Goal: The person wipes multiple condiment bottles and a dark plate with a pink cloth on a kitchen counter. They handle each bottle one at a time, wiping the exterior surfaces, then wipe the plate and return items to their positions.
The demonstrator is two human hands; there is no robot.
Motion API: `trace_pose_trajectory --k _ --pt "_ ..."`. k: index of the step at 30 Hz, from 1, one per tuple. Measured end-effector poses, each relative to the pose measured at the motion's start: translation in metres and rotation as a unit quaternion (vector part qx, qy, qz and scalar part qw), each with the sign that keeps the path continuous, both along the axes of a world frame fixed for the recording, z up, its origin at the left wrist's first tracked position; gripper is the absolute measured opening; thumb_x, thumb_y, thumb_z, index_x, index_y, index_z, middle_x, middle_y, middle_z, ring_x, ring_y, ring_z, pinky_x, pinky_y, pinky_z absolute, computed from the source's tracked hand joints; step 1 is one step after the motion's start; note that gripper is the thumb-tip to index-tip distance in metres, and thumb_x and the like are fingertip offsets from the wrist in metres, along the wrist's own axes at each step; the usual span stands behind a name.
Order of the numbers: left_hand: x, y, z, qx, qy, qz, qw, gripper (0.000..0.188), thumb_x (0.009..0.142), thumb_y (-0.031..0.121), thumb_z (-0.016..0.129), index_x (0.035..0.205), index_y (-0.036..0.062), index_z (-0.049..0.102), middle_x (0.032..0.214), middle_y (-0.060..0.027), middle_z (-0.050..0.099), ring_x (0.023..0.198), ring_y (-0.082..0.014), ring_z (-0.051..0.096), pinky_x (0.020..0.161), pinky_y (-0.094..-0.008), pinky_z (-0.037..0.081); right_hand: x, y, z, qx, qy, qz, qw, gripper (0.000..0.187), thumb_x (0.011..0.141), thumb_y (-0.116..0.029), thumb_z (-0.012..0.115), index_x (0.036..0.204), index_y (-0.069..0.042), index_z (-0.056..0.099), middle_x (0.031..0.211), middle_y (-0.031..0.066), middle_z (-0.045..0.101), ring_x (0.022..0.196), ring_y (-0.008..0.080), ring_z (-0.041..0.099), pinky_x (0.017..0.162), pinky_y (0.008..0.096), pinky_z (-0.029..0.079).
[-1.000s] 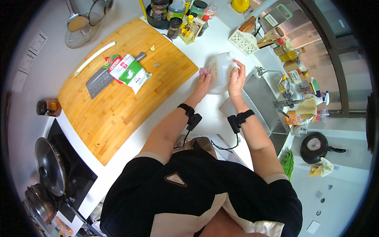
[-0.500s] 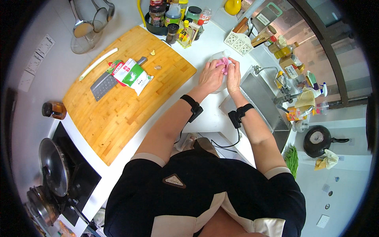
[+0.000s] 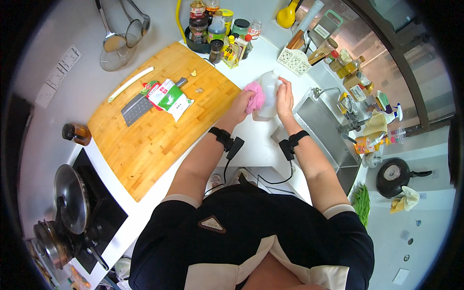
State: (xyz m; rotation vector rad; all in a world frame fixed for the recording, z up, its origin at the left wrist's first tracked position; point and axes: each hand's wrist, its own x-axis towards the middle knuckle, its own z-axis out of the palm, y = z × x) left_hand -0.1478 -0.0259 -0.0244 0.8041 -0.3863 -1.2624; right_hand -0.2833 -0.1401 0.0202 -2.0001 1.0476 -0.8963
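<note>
A translucent white plastic jug (image 3: 266, 99) with a white cap stands on the counter between my hands. My left hand (image 3: 239, 107) is closed around a bunched pink cloth (image 3: 255, 95), which lies against the jug's left side. My right hand (image 3: 285, 100) grips the jug from its right side, the fingers reaching up along it. The jug's far side is hidden from me.
To the left lies a wooden cutting board (image 3: 159, 145) bearing a cleaver (image 3: 137, 109), a white-green packet (image 3: 171, 100) and a scallion stalk (image 3: 130, 84). A steel sink (image 3: 321, 125) is at the right. Seasoning bottles (image 3: 217, 31) stand behind; a lidded pan (image 3: 71, 198) sits on the stove.
My left hand has moved left and slightly down with the pink cloth, from the jug's top to its side. More of the jug shows now. My right hand stays on the jug.
</note>
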Motion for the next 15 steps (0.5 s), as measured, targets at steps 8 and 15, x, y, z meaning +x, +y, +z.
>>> trace_pose_trajectory --k 8,15 --pt "0.016 -0.001 0.057 -0.060 0.078 -0.010 0.995 0.034 0.099 0.025 0.043 0.123 0.0041 0.055 0.119 -0.0103 0.063 0.102 -0.0239 0.064 0.078 -0.0404 0.056 -0.025 0.020 0.064 -0.169 0.055 0.106 0.978 0.068 0.091 -0.041 0.063 0.148 -0.011 0.041 0.134 0.0213 0.053 0.118 0.0375 0.055 0.100 0.0424 0.045" --pt "-0.021 -0.028 0.087 -0.100 0.000 -0.070 0.993 0.038 0.101 0.033 0.043 0.126 0.0077 0.056 0.121 -0.0057 0.062 0.110 -0.0191 0.059 0.097 -0.0366 0.046 -0.031 0.019 0.080 -0.186 0.024 0.234 0.954 0.059 0.080 -0.003 0.070 0.136 -0.013 0.056 0.140 0.0149 0.051 0.129 0.0290 0.051 0.105 0.0365 0.044"
